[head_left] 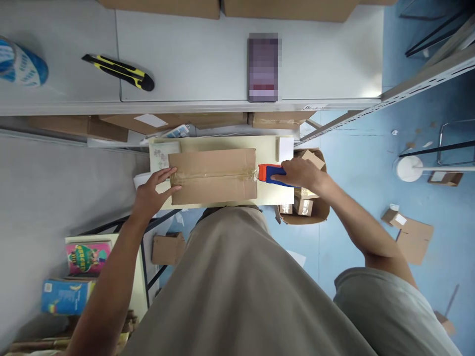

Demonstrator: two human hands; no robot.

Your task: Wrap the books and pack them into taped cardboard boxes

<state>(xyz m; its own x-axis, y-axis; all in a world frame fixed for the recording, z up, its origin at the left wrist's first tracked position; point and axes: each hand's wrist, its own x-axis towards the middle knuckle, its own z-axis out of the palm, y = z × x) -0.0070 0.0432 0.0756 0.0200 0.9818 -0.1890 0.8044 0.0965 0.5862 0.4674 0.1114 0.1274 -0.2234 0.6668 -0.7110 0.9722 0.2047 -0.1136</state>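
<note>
A long cardboard box (213, 164) lies flat, with clear tape running along its middle seam. My left hand (154, 190) rests on the box's left end, thumb and fingers spread apart over its edge. In my right hand (299, 173) is a blue and orange tape dispenser (272, 174), the fingers wrapped round it. The dispenser's orange head is close to the box's right end, where shiny tape shows. I cannot tell whether the head touches the cardboard. Beneath the box is a pale yellow tabletop (274, 195).
Beyond the table, a grey shelf (193, 59) carries a yellow-black utility knife (118, 71), a blurred-out dark rectangle (263, 69) and a blue-white roll (22, 64). An open carton (321, 212) of small boxes stands at the table's right. Lower left are colourful packages (67, 296). Flattened cardboard (415, 240) lies on the floor.
</note>
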